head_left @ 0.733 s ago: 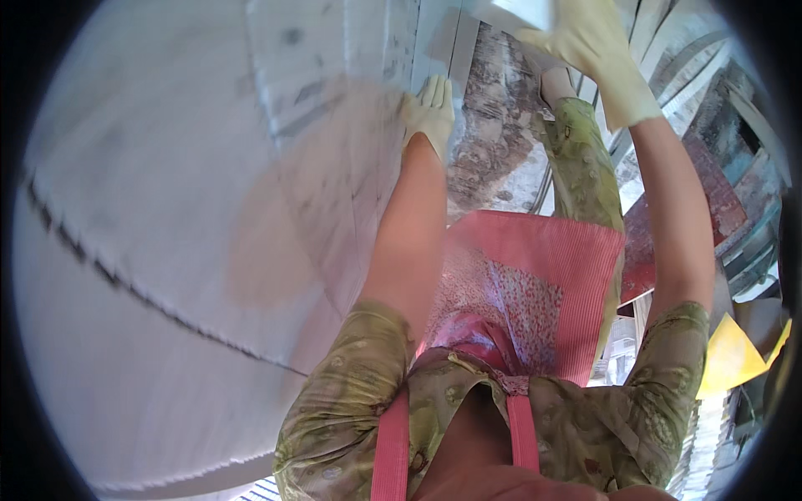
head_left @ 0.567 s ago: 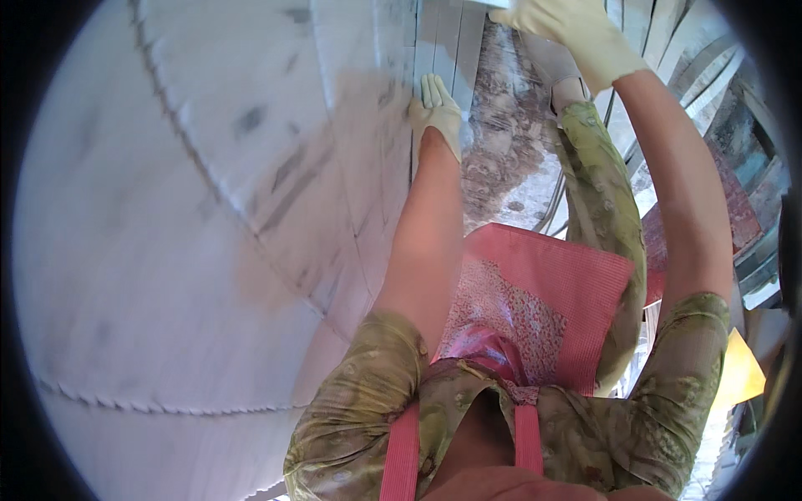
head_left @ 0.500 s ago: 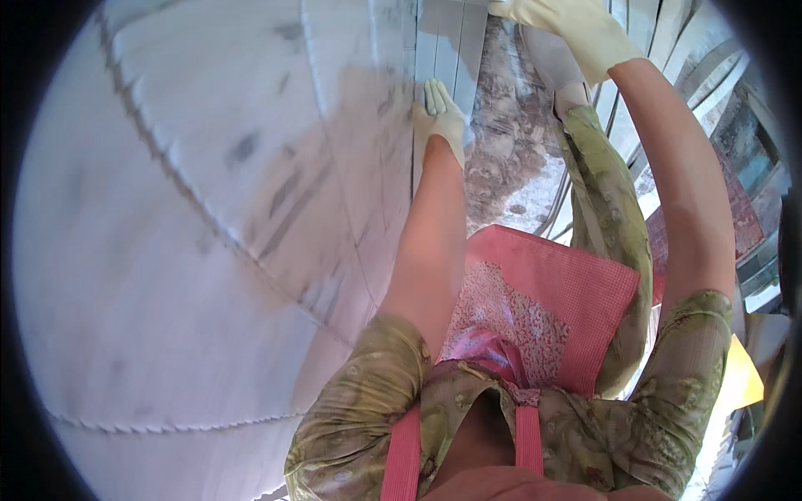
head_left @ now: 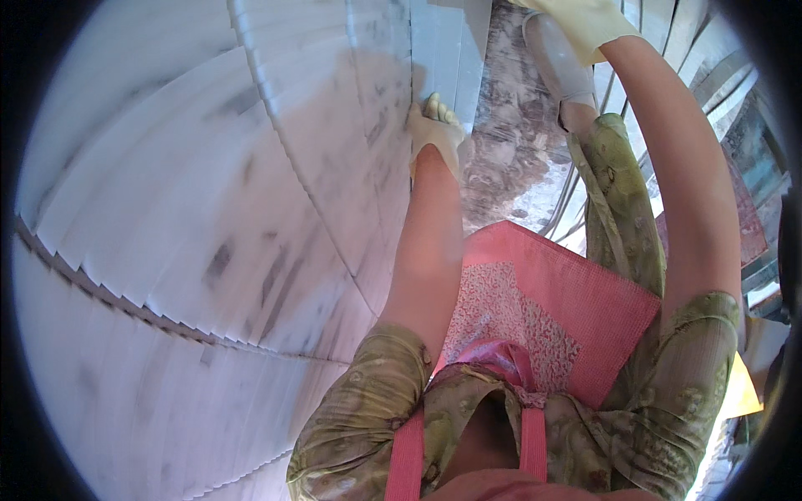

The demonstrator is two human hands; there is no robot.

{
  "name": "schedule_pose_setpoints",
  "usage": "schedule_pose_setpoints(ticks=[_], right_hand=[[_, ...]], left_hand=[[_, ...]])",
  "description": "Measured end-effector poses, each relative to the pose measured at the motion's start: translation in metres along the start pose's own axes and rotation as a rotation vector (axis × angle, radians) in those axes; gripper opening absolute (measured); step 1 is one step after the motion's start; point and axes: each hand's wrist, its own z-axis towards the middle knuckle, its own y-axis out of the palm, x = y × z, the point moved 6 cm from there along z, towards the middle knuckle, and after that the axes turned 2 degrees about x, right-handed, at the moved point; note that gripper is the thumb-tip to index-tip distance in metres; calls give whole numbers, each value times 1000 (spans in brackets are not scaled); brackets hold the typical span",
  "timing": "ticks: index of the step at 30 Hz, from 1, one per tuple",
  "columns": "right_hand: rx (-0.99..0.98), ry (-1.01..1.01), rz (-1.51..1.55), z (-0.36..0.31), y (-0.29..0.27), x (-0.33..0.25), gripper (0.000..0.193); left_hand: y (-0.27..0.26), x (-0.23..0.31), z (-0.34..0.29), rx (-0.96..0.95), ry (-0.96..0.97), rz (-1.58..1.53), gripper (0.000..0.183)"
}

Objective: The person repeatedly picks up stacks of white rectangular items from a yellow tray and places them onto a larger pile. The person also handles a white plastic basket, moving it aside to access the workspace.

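My left hand, in a cream glove, lies at the near end of the pale grey strips. Its fingers are bent and close together against them; what they grip, if anything, is hidden. To the left, a large stack of whitish, grey-streaked strips runs in curved, stepped rows. At the upper right is my right hand, also gloved, beyond the far right part of the strips. The upper edge of the picture cuts off its fingers, so their hold does not show.
A stained, brown-and-white floor shows right of the strips. My grey shoe stands beside it. Long pale strips and bands lie at the far right, near a dark red block and a yellow sheet. My pink apron hangs forward.
My left hand has shifted slightly nearer, and its fingers have gone from stretched to bent. My right hand has moved farther past the upper edge. The view over the stack has shifted.
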Motion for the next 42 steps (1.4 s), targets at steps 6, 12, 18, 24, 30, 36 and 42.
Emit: schedule_pose_setpoints(ticks=[6, 12, 18, 24, 30, 36, 42], right_hand=[[-108, 42, 25, 1, 0, 1, 50], [55, 16, 96, -3, -10, 5, 57], [-129, 152, 86, 3, 0, 15, 53], [-161, 146, 152, 16, -6, 30, 57], [-221, 230, 220, 27, -16, 37, 56], [-192, 306, 158, 22, -14, 26, 67], [-169, 294, 171, 22, -11, 27, 70]], left_hand=[[8, 27, -40, -272, 717, 867, 31], [110, 26, -136, -405, 1753, 1144, 36], [250, 25, -206, -403, 1946, 1558, 39], [228, 21, -171, -167, 1440, 1929, 40], [183, 0, -116, -9, 1909, 1481, 50], [204, 3, -95, 134, 1714, 1275, 19], [232, 0, -108, 319, 1676, 2237, 15]])
